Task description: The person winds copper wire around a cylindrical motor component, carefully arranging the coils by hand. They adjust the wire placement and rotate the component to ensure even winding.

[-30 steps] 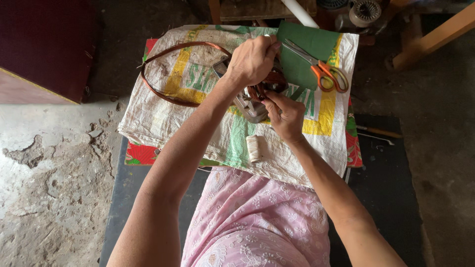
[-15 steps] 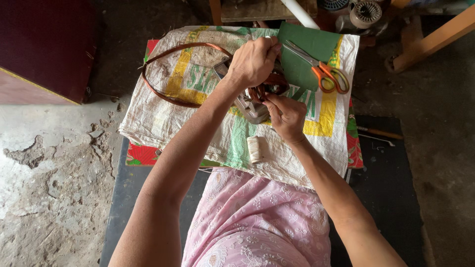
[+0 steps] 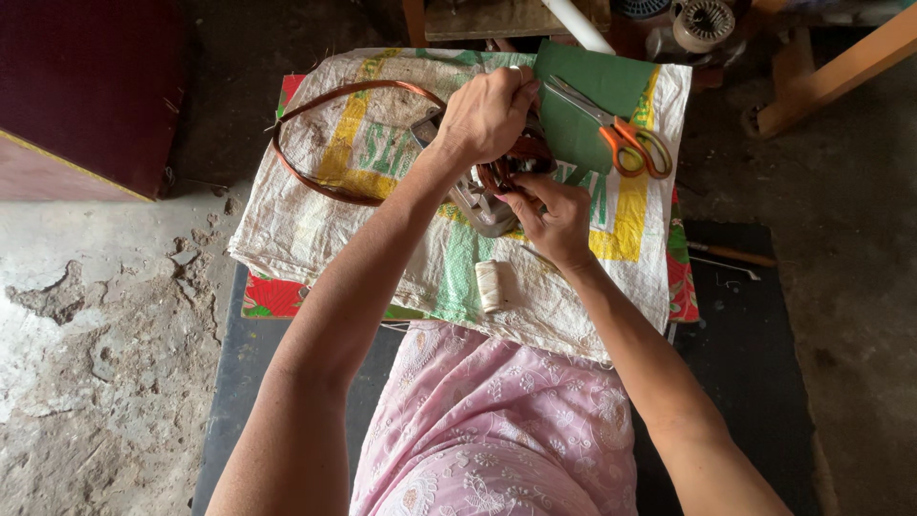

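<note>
Both hands curled, pinching copper coil.

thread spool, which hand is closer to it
Right. The right hand is just above the white thread spool, working at the motor part. The left hand sits further up, over the top of that part.

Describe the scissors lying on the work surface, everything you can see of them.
The scissors have silvery metal blades and orange plastic handle loops with grey inner rims. They lie flat and closed on a green sheet, blades pointing up-left toward the left hand, handles down-right over the woven sack. Neither hand holds them, though the blade tips lie very close to the left hand.
</note>
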